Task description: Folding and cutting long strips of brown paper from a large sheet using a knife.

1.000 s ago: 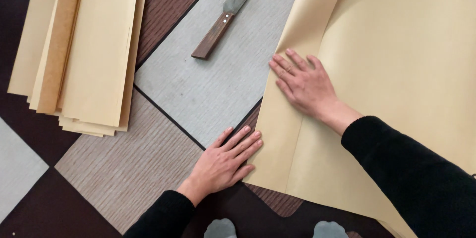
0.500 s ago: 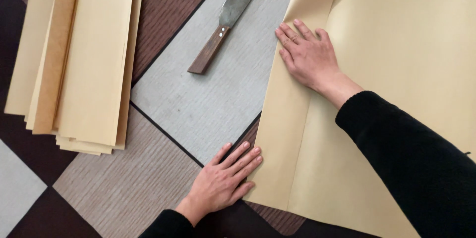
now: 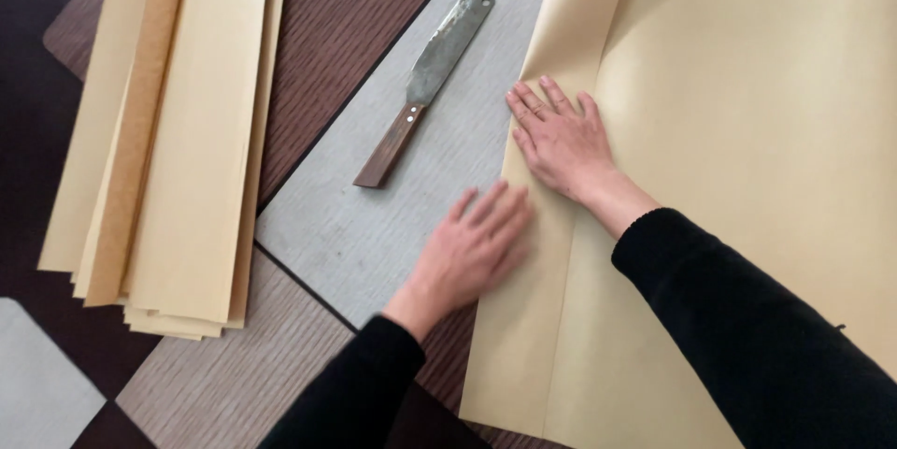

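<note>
Nearest to me, at the bottom of the frame, I see two black sleeves (image 3: 747,337) coming up from the lower edge. My left hand (image 3: 472,248) sits just below the middle of the frame, blurred, fingers spread flat and holding nothing; its fingertips reach the left edge of the big sheet of tan paper (image 3: 747,131), while the palm lies over the grey floor panel (image 3: 374,234). That sheet fills the right half of the frame, from the lower middle up to the top right, and its left margin is folded over into a long narrow flap running from the bottom centre up toward the top centre. A little farther up, my right hand (image 3: 561,141) lies palm down on that flap, fingers open and pointing to the upper left, pressing on the paper without gripping anything. Just left of it, apart from both hands, a knife (image 3: 425,85) with a brown wooden handle and a dull metal blade lies on the grey panel, slanting toward the top centre. On the left side, well apart from the hands, a stack of long tan paper strips (image 3: 177,141) runs from the lower left to the top left, resting across the dark brown wood-grain floor (image 3: 346,28).
</note>
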